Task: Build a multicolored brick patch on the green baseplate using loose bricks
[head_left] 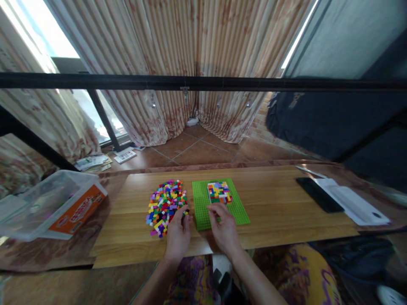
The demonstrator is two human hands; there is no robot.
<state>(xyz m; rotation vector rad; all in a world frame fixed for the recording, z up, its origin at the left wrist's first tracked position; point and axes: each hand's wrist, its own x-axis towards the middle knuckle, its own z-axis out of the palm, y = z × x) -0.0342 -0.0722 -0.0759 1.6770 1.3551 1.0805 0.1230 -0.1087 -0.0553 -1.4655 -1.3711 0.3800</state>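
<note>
At the right edge of a heap of small multicoloured building bricks [165, 203], my left hand [178, 234] has its thumb and fingers drawn together. Something small and dark shows by its fingertips, but whether it is gripped or lies in the heap is unclear. My right hand [223, 225] hovers over the near part of the green baseplate [199, 199], fingers curled in a pinch. What those fingers hold, if anything, is hidden. Just beyond them a rectangular block of joined bricks [220, 192] in mixed colours sits on the plate, with white along its left side.
Both hands work over a wooden table [270, 199]. At its right end lie a black phone [319, 195] and a white tray-like object [352, 202]. A clear plastic box [76, 199] with an orange label stands off the left end. A black bar [203, 82] crosses before the curtains.
</note>
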